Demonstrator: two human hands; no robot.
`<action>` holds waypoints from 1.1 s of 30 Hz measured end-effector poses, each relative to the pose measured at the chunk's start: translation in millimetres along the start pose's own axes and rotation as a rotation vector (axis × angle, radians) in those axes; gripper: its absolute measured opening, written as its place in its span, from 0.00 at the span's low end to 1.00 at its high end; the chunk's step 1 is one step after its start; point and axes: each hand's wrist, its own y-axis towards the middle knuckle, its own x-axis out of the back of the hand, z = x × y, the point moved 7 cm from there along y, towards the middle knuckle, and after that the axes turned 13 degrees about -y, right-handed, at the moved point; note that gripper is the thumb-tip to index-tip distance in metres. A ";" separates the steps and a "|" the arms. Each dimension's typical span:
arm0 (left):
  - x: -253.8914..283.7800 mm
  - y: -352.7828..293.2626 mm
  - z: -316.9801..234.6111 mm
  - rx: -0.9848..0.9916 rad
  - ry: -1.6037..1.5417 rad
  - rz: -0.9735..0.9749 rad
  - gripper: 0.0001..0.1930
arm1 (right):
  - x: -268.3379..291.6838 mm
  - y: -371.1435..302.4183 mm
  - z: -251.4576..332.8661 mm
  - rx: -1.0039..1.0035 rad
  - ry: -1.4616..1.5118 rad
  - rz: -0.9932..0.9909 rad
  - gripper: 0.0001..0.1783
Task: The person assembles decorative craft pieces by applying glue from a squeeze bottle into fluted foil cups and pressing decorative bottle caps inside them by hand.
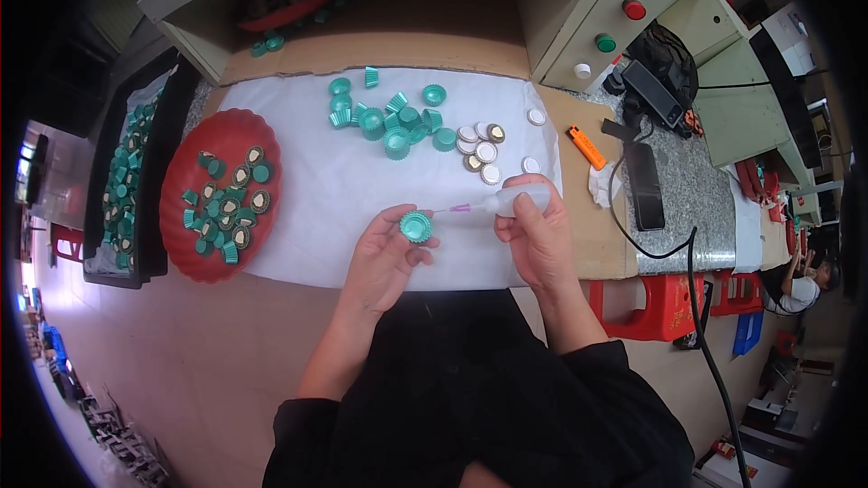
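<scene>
My left hand (pixel 381 258) pinches a teal fluted cup (pixel 416 227), its open side turned up. In my right hand (pixel 535 233) is a clear squeeze bottle (pixel 503 202) with a purple-based needle tip (pixel 460 208). The needle points left, close to the cup's upper rim; whether it touches, I cannot tell. Beyond my hands, several loose teal cups (pixel 396 143) lie on the white sheet (pixel 298 217). Right of them sits a cluster of small round discs (pixel 486 153), white-faced or dark-rimmed.
At left, a red fluted dish (pixel 174 217) holds teal cups and dark-rimmed pieces, beside a black tray (pixel 149 253) of similar cups. An orange cutter (pixel 588 147), a phone (pixel 645 186) and a black cable (pixel 694 307) are at right. A red stool (pixel 665 307) stands below.
</scene>
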 end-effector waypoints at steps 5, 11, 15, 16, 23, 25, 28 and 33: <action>-0.8 1.9 0.1 -0.012 -0.090 -0.022 0.16 | 1.4 -1.3 2.4 0.029 -0.036 -0.043 0.12; 2.4 3.8 0.0 -0.024 -0.093 -0.076 0.14 | -7.0 -10.3 10.0 0.156 -0.318 -0.076 0.13; 2.6 5.8 -0.1 -0.030 -0.110 -0.085 0.14 | -12.5 -15.7 18.4 0.378 -0.574 -0.080 0.12; 2.7 5.4 -0.5 -0.030 -0.110 -0.086 0.14 | -17.9 -18.4 24.2 0.493 -0.705 -0.067 0.13; 2.7 4.9 0.7 -0.022 -0.151 -0.097 0.15 | -37.2 -24.9 30.0 0.774 -0.971 -0.030 0.16; 3.0 4.2 1.6 -0.014 -0.156 -0.120 0.15 | -41.9 -27.4 31.4 0.835 -1.022 -0.029 0.17; 3.4 4.2 1.9 -0.027 -0.122 -0.085 0.14 | -43.5 -26.3 27.5 0.844 -1.035 -0.010 0.18; 2.2 3.5 1.2 -0.044 -0.107 -0.079 0.14 | -47.9 -26.9 25.8 0.874 -1.077 0.018 0.19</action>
